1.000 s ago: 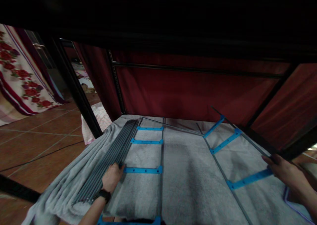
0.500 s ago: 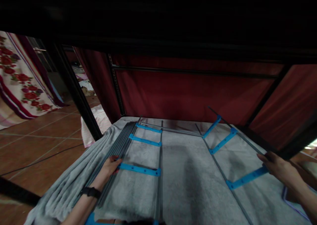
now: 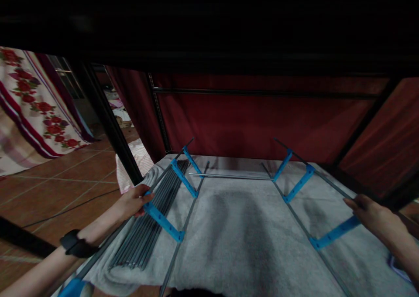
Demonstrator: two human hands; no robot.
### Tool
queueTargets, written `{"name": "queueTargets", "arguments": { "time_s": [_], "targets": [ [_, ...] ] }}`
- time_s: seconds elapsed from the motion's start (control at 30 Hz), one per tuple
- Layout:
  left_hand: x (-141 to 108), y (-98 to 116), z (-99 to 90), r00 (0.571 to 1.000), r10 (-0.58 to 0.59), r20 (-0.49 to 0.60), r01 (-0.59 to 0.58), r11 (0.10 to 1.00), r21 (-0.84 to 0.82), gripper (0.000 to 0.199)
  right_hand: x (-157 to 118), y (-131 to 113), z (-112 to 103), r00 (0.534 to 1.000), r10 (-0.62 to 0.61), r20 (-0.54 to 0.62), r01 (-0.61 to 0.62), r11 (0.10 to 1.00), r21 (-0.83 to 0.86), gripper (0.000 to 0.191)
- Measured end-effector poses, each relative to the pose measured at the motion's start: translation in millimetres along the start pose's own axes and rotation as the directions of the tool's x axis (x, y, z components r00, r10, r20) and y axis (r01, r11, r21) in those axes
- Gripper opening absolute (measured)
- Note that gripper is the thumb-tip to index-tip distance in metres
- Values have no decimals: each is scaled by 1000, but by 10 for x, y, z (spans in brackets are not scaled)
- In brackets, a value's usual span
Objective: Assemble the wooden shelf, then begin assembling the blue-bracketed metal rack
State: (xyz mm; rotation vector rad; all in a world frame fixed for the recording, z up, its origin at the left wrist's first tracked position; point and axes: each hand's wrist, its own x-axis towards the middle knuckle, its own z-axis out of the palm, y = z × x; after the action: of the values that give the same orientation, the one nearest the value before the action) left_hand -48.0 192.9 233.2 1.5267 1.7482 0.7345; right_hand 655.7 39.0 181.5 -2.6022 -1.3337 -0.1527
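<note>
My left hand is closed on the upper rod of the left rod frame, where a blue connector bar joins it. That frame has two grey rods linked by several blue bars; it stands tilted, its lower rod on the grey blanket. At the right, my right hand grips the upper rod of a matching frame, beside its near blue bar. This frame leans outward too, its lower rod on the blanket. Between the frames' far ends lies a loose grey rod.
A bundle of several grey rods lies on the grey blanket beneath the left frame. Black bed posts and a dark beam overhead enclose the space. A red curtain hangs behind. Tiled floor shows at left.
My left hand has raised the left frame's outer rod, tilting the frame up from lying nearly flat and uncovering the rod bundle. My right hand stays at the right frame. The view has shifted slightly.
</note>
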Motion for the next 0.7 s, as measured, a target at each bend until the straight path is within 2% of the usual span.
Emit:
{"name": "queueTargets", "arguments": {
  "time_s": [0.1, 0.2, 0.47, 0.7],
  "targets": [
    [-81, 57, -2, 1000, 15, 20, -16, 1000, 24, 47, -33, -70, -24, 999, 28, 46, -27, 999, -22, 56],
    [-127, 11, 36, 1000, 21, 0, -21, 999, 41, 46, -61, -76, -21, 998, 43, 34, -41, 998, -49, 62],
    [-176, -30, 50, 997, 56, -43, -54, 998, 36, 43, 2, 157, 30, 997, 77, 23, -75, 995, -60, 65],
    [-239, 32, 96, 997, 66, -28, -64, 997, 51, 48, -22, -10, -19, 998, 59, -2, -59, 995, -75, 65]
  ]
}}
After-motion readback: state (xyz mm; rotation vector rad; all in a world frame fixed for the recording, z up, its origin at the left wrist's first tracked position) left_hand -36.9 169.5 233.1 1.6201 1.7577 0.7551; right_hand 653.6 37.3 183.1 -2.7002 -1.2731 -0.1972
